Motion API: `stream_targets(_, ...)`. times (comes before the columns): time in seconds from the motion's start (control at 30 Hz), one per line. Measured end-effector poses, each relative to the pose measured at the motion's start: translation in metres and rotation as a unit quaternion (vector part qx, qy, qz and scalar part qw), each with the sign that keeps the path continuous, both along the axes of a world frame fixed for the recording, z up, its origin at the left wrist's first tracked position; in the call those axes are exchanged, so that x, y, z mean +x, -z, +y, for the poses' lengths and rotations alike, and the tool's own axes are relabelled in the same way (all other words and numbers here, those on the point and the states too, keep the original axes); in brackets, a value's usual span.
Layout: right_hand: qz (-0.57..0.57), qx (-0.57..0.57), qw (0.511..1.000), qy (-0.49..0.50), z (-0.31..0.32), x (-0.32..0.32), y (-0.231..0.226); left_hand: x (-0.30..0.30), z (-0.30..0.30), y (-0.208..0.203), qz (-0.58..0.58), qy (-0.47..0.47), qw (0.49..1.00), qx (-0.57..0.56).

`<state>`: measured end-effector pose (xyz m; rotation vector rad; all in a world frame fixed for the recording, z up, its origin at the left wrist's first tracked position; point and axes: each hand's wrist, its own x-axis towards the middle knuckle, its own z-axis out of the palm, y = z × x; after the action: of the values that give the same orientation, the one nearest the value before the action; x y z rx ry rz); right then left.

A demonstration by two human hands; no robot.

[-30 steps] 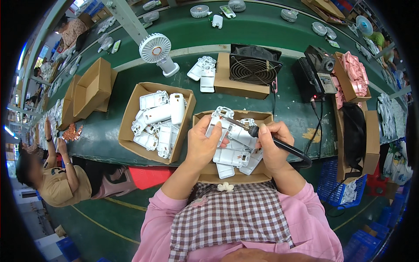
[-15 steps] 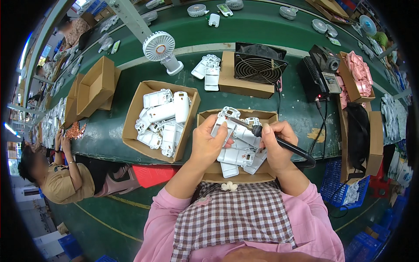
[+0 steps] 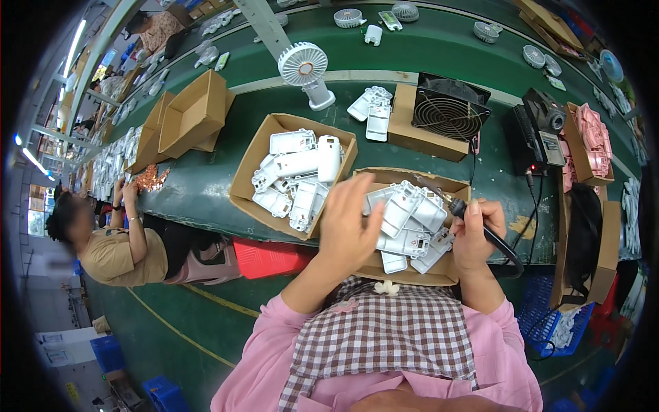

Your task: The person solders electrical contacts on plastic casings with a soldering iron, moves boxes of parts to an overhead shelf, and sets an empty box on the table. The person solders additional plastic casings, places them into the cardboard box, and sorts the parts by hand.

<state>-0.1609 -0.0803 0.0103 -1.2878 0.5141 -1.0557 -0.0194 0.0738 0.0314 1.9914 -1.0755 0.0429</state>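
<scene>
My right hand [image 3: 477, 233] is closed round a soldering iron [image 3: 504, 247], whose tip points to the upper left over a cardboard box [image 3: 439, 278]. White plastic housings [image 3: 399, 211] with small metal parts lie piled in that box. My left hand [image 3: 349, 223] is open, its fingers spread and slightly blurred, above the box's left edge, with nothing in it. To the left stands a second cardboard box [image 3: 246, 192] holding more white housings [image 3: 296, 163].
Behind the boxes are a white handheld fan [image 3: 303, 65], several loose housings [image 3: 377, 118] and a black grilled fan [image 3: 449, 113] against a carton. At right stand a soldering station [image 3: 527, 141] and pink parts [image 3: 592, 134]. A co-worker [image 3: 130, 250] sits at left.
My left hand has let go of a white housing, which now rests on the pile, and has opened and moved left. The iron has drawn back slightly. The whole view has shifted.
</scene>
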Motion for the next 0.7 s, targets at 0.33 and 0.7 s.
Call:
stream_targets(0.33,0.023,-0.024,0.999,-0.025,-0.001,0.000,-0.001,0.012,0.078,0.020,-0.199,-0.129,0.946,0.221)
stream_targets(0.7,-0.021,0.001,0.998,-0.051,0.002,-0.001,-0.001,0.102,0.146,-0.010,-0.159,-0.178,0.935,0.261)
